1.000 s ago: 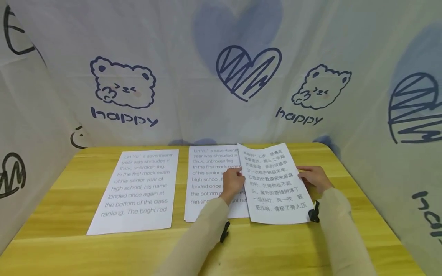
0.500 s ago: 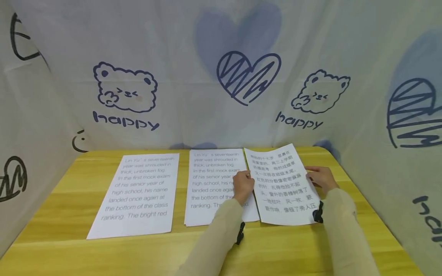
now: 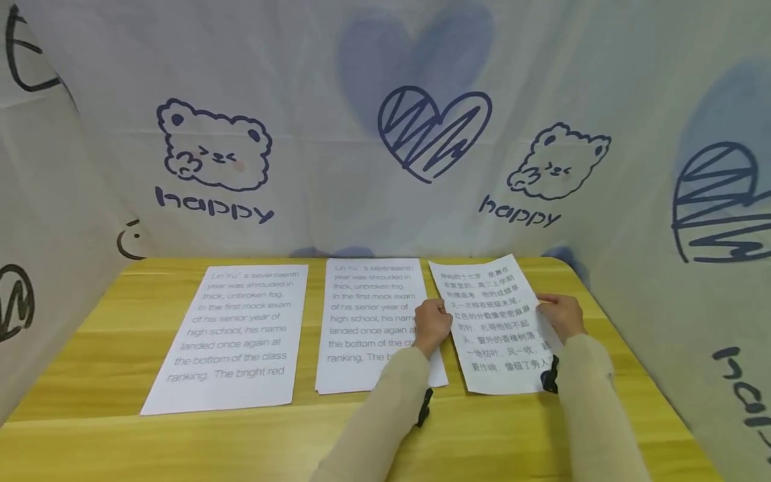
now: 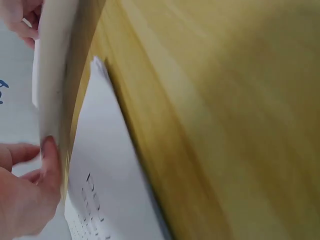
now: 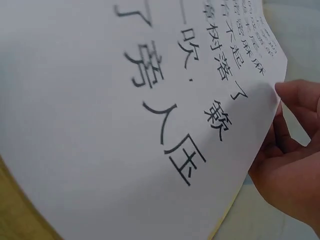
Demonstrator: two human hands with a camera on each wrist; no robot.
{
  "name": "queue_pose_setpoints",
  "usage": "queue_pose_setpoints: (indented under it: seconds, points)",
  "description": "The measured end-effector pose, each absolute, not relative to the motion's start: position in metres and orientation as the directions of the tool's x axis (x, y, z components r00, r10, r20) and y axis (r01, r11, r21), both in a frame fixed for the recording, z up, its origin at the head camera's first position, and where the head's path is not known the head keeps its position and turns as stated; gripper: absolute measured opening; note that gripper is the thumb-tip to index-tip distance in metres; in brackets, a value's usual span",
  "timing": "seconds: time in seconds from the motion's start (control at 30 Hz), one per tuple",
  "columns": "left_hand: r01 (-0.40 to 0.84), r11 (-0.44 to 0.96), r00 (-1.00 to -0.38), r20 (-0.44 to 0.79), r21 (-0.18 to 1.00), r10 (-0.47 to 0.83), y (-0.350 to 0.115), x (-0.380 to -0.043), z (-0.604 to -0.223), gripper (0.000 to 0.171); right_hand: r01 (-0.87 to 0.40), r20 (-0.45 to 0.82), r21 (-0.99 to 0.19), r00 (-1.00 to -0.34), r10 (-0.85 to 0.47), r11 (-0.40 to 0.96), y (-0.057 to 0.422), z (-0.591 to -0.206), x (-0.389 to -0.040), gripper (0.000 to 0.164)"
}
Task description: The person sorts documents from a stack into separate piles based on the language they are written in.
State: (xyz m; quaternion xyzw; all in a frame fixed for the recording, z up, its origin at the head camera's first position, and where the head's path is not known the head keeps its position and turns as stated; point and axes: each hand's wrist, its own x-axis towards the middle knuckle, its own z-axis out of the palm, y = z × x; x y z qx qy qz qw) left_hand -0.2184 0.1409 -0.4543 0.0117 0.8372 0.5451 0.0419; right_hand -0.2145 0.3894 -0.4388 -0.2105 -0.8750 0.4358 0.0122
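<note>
A white sheet printed with Chinese text (image 3: 488,328) is held at the right of the table, raised a little and slightly bowed. My left hand (image 3: 434,325) pinches its left edge between thumb and fingers. On the opposite edge, my right hand (image 3: 563,316) has the paper between thumb and fingers, as the right wrist view also shows with the hand (image 5: 292,165) beside the large characters. In the left wrist view the sheet (image 4: 54,80) appears nearly edge-on, above the table. Just left of it lies a small pile of English-text sheets (image 3: 367,328), partly covered by my left hand and sleeve.
Another English-text paper (image 3: 231,341) lies farther left on the yellow wood-grain table (image 3: 229,448). A white cloth (image 3: 325,134) with bear and heart drawings hangs behind the table and along both sides.
Both hands have carried the Chinese-text sheet to the right. It overlapped the middle pile before; now a strip of table shows between them.
</note>
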Motion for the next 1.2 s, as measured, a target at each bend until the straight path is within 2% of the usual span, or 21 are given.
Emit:
queue_pose_setpoints:
  seconds: [0.07,0.23,0.3,0.4,0.63,0.97,1.2]
  points:
    - [-0.055,0.42,-0.987,-0.112,0.906,0.113,0.139,-0.219,-0.453,0.028,0.358,-0.169,-0.74,-0.919,0.357,0.569,0.389,-0.44,-0.213,0.047]
    - [-0.109,0.448,-0.957,-0.216,0.887,0.194,0.133,-0.222,-0.449,0.052,0.395,-0.211,-0.698,-0.911,0.355,0.598,0.385,-0.442,-0.214,0.052]
    - [-0.115,0.452,-0.952,-0.228,0.884,0.205,0.132,-0.222,-0.448,0.059,0.419,-0.231,-0.69,-0.901,0.368,0.591,0.384,-0.443,-0.214,0.051]
    - [-0.106,0.468,-0.947,-0.233,0.877,0.222,0.131,-0.222,-0.447,0.062,0.463,-0.265,-0.679,-0.879,0.398,0.57,0.381,-0.445,-0.214,0.052]
    - [-0.066,0.497,-0.953,-0.202,0.865,0.225,0.129,-0.222,-0.443,0.053,0.48,-0.235,-0.644,-0.865,0.443,0.596,0.378,-0.446,-0.212,0.057]
    - [0.0,0.479,-0.96,-0.135,0.878,0.245,0.12,-0.228,-0.437,0.044,0.443,-0.187,-0.598,-0.888,0.421,0.668,0.369,-0.44,-0.216,0.058]
    - [0.019,0.48,-0.971,-0.099,0.877,0.219,0.102,-0.236,-0.436,0.043,0.278,-0.128,-0.659,-0.957,0.261,0.698,0.336,-0.436,-0.228,0.057]
